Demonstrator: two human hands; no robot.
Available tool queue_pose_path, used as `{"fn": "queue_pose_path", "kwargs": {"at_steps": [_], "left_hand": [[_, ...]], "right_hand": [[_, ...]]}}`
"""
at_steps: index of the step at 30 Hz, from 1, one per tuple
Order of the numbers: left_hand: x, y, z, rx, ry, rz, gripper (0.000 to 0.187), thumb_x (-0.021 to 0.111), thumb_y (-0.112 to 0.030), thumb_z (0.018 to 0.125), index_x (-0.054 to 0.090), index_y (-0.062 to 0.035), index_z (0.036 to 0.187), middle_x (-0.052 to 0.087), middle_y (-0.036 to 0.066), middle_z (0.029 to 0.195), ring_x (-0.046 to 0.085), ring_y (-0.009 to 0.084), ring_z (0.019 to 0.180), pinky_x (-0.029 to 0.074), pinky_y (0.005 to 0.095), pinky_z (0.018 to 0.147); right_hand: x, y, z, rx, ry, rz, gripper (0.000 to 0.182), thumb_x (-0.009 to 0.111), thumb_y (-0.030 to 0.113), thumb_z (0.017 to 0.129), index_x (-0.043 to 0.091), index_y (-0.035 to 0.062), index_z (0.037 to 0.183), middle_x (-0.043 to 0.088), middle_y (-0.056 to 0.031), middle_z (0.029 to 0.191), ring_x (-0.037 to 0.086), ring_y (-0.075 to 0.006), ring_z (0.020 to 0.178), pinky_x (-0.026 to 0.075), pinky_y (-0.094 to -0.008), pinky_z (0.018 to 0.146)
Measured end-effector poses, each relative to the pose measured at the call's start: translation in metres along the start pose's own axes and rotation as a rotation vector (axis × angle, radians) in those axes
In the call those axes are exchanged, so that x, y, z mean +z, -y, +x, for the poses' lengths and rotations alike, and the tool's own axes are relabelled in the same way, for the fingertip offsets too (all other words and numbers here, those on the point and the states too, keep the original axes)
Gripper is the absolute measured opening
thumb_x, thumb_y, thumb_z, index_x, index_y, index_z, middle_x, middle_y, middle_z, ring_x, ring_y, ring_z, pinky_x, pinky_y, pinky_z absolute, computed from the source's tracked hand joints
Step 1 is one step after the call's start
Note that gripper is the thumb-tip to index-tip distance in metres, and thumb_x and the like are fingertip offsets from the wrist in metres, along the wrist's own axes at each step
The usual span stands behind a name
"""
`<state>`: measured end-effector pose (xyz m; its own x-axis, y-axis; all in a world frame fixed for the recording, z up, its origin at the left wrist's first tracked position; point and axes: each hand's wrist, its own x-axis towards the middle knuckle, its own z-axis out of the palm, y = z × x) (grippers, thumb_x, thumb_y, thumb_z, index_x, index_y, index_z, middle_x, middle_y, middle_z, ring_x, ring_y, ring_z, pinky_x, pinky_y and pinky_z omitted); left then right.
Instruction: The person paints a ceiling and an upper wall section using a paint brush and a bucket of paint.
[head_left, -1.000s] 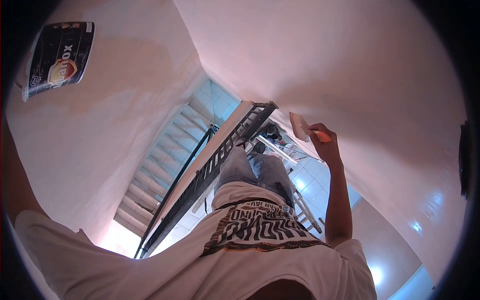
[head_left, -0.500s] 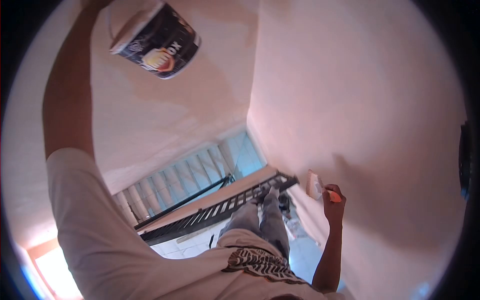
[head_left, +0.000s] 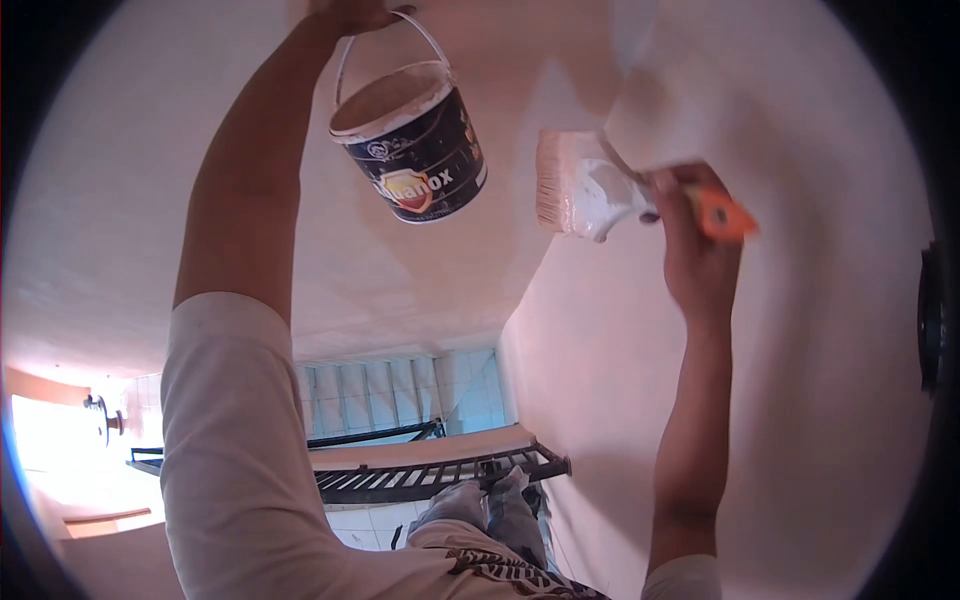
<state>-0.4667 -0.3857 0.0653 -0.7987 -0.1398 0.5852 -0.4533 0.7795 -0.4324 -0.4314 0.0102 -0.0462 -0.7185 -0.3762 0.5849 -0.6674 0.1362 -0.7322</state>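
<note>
My left hand (head_left: 360, 14), raised at the top of the view, is closed around the white handle of a paint bucket (head_left: 425, 165). Dark with a shield logo, the bucket hangs slightly tilted, its whitish rim smeared with paint. In my right hand (head_left: 697, 235) is the orange handle of a wide paintbrush (head_left: 588, 188). Its bristles point left toward the bucket and carry pale pinkish paint, and a white coating covers the part above them. A gap shows between the bristles and the bucket.
Pale walls (head_left: 620, 330) meet in a corner behind the brush, with darker damp-looking patches. Far below my legs (head_left: 450, 505) run a dark metal railing (head_left: 400, 480) and blue-lit stairs (head_left: 370, 395). A bright opening (head_left: 60, 450) lies at the left.
My right hand has lifted the paintbrush from low by the wall up beside the bucket. The bucket has shifted right and lower in view, and the camera has turned.
</note>
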Motion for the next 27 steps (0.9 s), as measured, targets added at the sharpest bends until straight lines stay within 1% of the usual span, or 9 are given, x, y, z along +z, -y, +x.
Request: {"fn": "queue_pose_path", "kwargs": {"at_steps": [1,3,4,6,7,12,18,21,27], "left_hand": [[-0.002,0.001,0.002,-0.006,0.009,-0.001,0.127,0.077,-0.064,0.069,0.001,-0.0167,0.159,-0.014,0.023,0.162,-0.014,0.0398,0.15,-0.002,0.0573,0.12],[-0.002,0.004,0.005,-0.005,-0.007,0.004,0.128,0.077,-0.065,0.067,0.002,-0.0173,0.159,-0.013,0.024,0.162,-0.013,0.0403,0.15,-0.002,0.0578,0.12],[-0.001,0.003,0.004,0.0,-0.011,0.002,0.129,0.078,-0.065,0.066,0.002,-0.0176,0.159,-0.012,0.024,0.162,-0.012,0.0405,0.15,-0.001,0.058,0.12],[0.003,0.006,0.004,0.001,-0.016,-0.005,0.129,0.078,-0.066,0.065,0.003,-0.0182,0.159,-0.011,0.024,0.162,-0.01,0.0409,0.15,-0.001,0.0584,0.12],[0.003,0.006,0.005,0.004,-0.019,-0.008,0.129,0.078,-0.066,0.065,0.003,-0.0185,0.159,-0.011,0.024,0.162,-0.01,0.0411,0.15,0.0,0.0586,0.12],[0.005,0.004,0.007,0.011,-0.045,-0.003,0.13,0.077,-0.067,0.063,0.005,-0.019,0.159,-0.007,0.024,0.163,-0.007,0.0417,0.151,0.0,0.059,0.12],[0.006,0.006,0.009,0.029,-0.056,0.011,0.136,0.079,-0.07,0.057,0.005,-0.0197,0.159,-0.007,0.023,0.163,-0.005,0.0421,0.151,0.003,0.0597,0.12],[0.01,0.005,0.007,0.036,-0.061,0.026,0.138,0.08,-0.07,0.055,0.003,-0.0199,0.159,-0.008,0.024,0.163,-0.005,0.043,0.15,0.003,0.0607,0.12],[0.001,0.027,-0.002,0.053,-0.037,0.071,0.14,0.081,-0.069,0.055,0.002,-0.0172,0.159,-0.007,0.027,0.162,-0.006,0.0459,0.149,0.003,0.0629,0.119]], "right_hand": [[0.003,0.0,0.027,-0.048,0.092,-0.071,0.026,0.063,0.027,0.097,0.064,0.0005,0.097,0.067,-0.0102,0.077,0.064,-0.0151,0.069,0.05,-0.0286,0.068],[0.025,0.001,0.073,-0.051,0.225,-0.371,0.031,0.059,0.032,0.096,0.066,0.002,0.097,0.068,-0.016,0.079,0.068,-0.0278,0.07,0.053,-0.0354,0.07],[0.038,0.001,0.092,-0.166,0.306,-0.486,0.036,0.06,0.036,0.094,0.066,0.0004,0.091,0.067,-0.0167,0.074,0.069,-0.0294,0.073,0.052,-0.039,0.071],[0.075,-0.01,0.134,-0.233,0.414,-0.61,0.043,0.06,0.042,0.091,0.066,-0.001,0.088,0.067,-0.0194,0.074,0.069,-0.0346,0.079,0.052,-0.0442,0.074],[0.097,-0.023,0.154,-0.179,0.442,-0.615,0.044,0.059,0.043,0.09,0.067,-0.001,0.091,0.069,-0.0213,0.08,0.069,-0.0383,0.082,0.052,-0.0458,0.076],[0.178,-0.023,0.205,-0.16,0.417,-0.599,0.051,0.059,0.047,0.089,0.066,0.0002,0.108,0.071,-0.0215,0.096,0.069,-0.038,0.091,0.053,-0.046,0.082],[0.208,-0.008,0.213,-0.11,0.384,-0.562,0.05,0.061,0.046,0.089,0.066,0.0034,0.114,0.07,-0.0177,0.109,0.067,-0.0358,0.105,0.049,-0.0526,0.089],[0.211,-0.016,0.224,-0.141,0.426,-0.639,0.047,0.06,0.043,0.09,0.066,0.0042,0.116,0.07,-0.0171,0.109,0.067,-0.0347,0.104,0.049,-0.0532,0.087],[0.221,-0.016,0.23,-0.237,0.401,-0.717,0.043,0.059,0.039,0.091,0.066,0.0041,0.115,0.07,-0.0157,0.107,0.067,-0.0329,0.101,0.049,-0.0549,0.085]]}}
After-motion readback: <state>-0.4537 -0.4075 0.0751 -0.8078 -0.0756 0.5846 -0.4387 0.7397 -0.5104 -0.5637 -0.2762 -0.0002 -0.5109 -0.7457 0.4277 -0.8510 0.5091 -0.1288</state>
